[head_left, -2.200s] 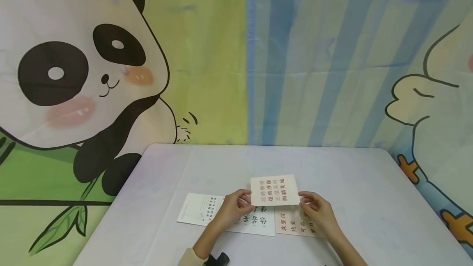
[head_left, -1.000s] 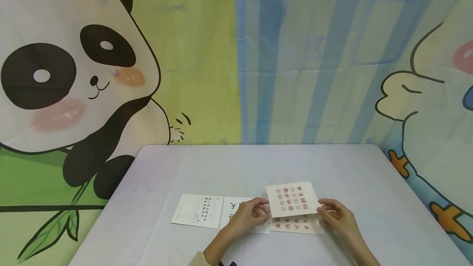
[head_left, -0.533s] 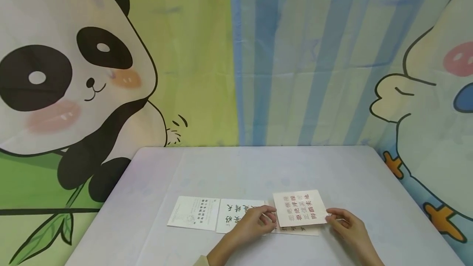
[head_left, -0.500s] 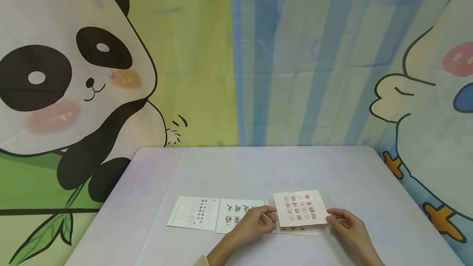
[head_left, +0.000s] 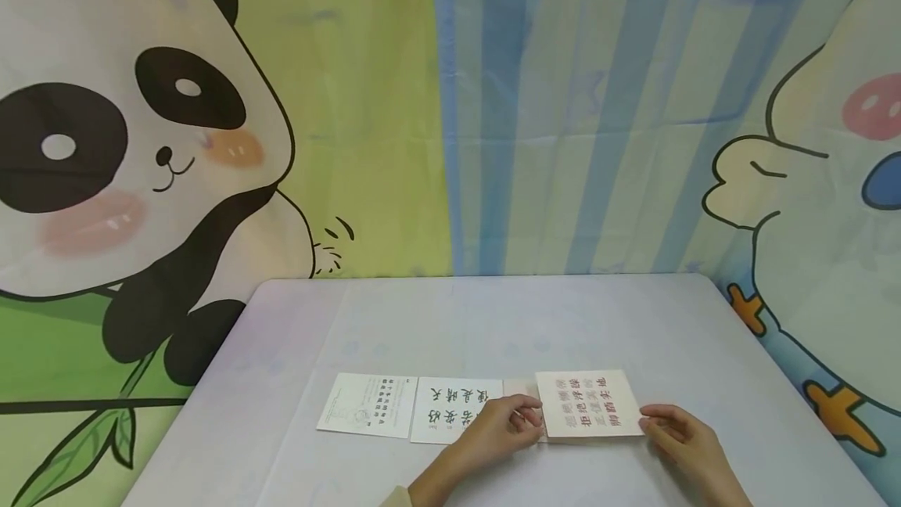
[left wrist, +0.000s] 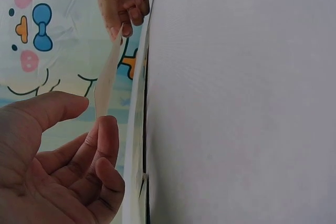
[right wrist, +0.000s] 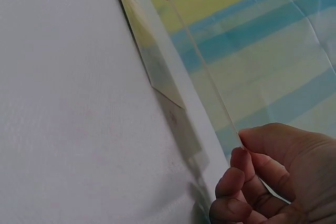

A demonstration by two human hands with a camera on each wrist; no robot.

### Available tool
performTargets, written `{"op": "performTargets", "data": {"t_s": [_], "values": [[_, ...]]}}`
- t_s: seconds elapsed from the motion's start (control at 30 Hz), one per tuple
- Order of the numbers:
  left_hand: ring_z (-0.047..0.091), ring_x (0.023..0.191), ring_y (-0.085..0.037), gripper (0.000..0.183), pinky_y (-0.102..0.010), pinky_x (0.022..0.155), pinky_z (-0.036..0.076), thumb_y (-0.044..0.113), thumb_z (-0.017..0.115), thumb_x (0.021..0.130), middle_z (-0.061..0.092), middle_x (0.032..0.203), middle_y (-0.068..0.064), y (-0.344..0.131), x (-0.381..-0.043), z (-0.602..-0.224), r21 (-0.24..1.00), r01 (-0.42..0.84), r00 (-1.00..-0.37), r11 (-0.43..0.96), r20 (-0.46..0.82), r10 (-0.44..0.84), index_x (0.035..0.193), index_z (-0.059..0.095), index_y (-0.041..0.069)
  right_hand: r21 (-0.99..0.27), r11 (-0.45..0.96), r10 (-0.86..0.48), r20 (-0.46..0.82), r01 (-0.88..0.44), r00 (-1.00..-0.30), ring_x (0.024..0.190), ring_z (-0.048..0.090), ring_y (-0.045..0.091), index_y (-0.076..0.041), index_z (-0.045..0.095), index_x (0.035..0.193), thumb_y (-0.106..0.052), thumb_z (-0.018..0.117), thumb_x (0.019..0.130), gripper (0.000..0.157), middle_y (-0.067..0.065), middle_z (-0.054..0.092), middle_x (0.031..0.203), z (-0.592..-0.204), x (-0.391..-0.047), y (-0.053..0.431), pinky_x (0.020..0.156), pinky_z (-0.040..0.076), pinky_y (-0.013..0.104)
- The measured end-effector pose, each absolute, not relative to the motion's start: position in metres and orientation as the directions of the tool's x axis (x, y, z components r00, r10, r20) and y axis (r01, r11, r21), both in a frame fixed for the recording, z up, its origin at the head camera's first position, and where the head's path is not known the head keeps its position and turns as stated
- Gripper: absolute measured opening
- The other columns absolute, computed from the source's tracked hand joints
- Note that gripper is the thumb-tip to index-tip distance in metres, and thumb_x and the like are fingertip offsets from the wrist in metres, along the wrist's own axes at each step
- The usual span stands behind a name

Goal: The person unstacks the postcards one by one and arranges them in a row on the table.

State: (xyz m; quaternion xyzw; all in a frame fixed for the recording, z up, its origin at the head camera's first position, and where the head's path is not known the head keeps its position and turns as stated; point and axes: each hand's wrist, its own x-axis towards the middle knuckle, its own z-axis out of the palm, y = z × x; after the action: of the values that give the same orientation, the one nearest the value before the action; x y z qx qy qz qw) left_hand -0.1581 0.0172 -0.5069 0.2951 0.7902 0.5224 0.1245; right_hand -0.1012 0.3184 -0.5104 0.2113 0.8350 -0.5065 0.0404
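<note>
A cream card [head_left: 587, 404] printed with red and grey characters is held by its two side edges, raised over the table. My left hand [head_left: 500, 429] has its left edge between thumb and forefinger; in the left wrist view the thumb tip [left wrist: 84, 103] lies very near the card, contact unclear. My right hand [head_left: 693, 448] pinches the right edge, as the right wrist view shows with the card edge-on. Beneath it lies a pinkish card [head_left: 519, 388], mostly hidden. Left of that, a white card [head_left: 457, 393] with large dark characters is partly covered by my left hand.
Another white card [head_left: 366, 405] with small print lies at the left end of the row. The pale table [head_left: 422, 319] reaches back to a cartoon-printed curtain [head_left: 380, 139] with a panda and a white bird.
Both hands have carried the cream card rightward and lower, from over the middle and pinkish cards to over the pinkish one's right part. More of the white cards shows.
</note>
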Motion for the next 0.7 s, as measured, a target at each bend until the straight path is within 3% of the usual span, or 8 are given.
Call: {"op": "performTargets", "data": {"t_s": [0.43,0.47,0.57,0.63,0.7], "values": [[0.056,0.073,0.008,0.035,-0.014,0.067,0.05,0.01,0.071,0.086,0.071,0.093,0.002,0.038,-0.153,-0.508,0.916,0.308,-0.771,0.255,0.084,0.631,0.118,0.064,-0.002,-0.799,0.418,0.324,-0.313,0.432,-0.893,0.079,0.058,0.015,0.004,0.052,0.128,-0.044,0.066,0.091,0.062,0.007,0.066,0.102,-0.516,-0.099,0.345,0.064,0.051,0.027],[0.056,0.073,0.008,0.034,-0.016,0.069,0.051,0.01,0.071,0.086,0.071,0.093,0.002,0.04,-0.152,-0.508,0.913,0.315,-0.766,0.258,0.084,0.637,0.118,0.064,-0.002,-0.797,0.421,0.323,-0.313,0.432,-0.893,0.08,0.058,0.015,0.004,0.052,0.128,-0.045,0.065,0.091,0.062,0.007,0.066,0.103,-0.516,-0.099,0.348,0.064,0.051,0.028],[0.055,0.073,0.01,0.034,-0.035,0.097,0.048,0.015,0.07,0.087,0.07,0.092,0.009,0.047,-0.15,-0.508,0.892,0.342,-0.758,0.296,0.076,0.648,0.118,0.065,0.003,-0.785,0.427,0.341,-0.319,0.448,-0.884,0.081,0.058,0.014,0.003,0.051,0.129,-0.044,0.063,0.092,0.061,0.007,0.066,0.104,-0.518,-0.096,0.357,0.065,0.051,0.028],[0.054,0.073,0.011,0.033,-0.037,0.097,0.048,0.017,0.07,0.088,0.068,0.09,0.013,0.051,-0.149,-0.508,0.886,0.35,-0.752,0.305,0.071,0.655,0.118,0.066,0.004,-0.779,0.432,0.349,-0.32,0.454,-0.881,0.081,0.058,0.013,0.003,0.051,0.13,-0.046,0.063,0.092,0.062,0.006,0.066,0.105,-0.52,-0.095,0.362,0.066,0.052,0.027],[0.054,0.073,0.011,0.033,-0.033,0.096,0.049,0.018,0.07,0.089,0.067,0.089,0.015,0.055,-0.148,-0.507,0.89,0.347,-0.747,0.297,0.071,0.661,0.118,0.066,0.003,-0.783,0.422,0.35,-0.324,0.457,-0.879,0.081,0.058,0.013,0.003,0.051,0.13,-0.046,0.063,0.092,0.064,0.005,0.066,0.104,-0.521,-0.095,0.367,0.066,0.051,0.027]]}}
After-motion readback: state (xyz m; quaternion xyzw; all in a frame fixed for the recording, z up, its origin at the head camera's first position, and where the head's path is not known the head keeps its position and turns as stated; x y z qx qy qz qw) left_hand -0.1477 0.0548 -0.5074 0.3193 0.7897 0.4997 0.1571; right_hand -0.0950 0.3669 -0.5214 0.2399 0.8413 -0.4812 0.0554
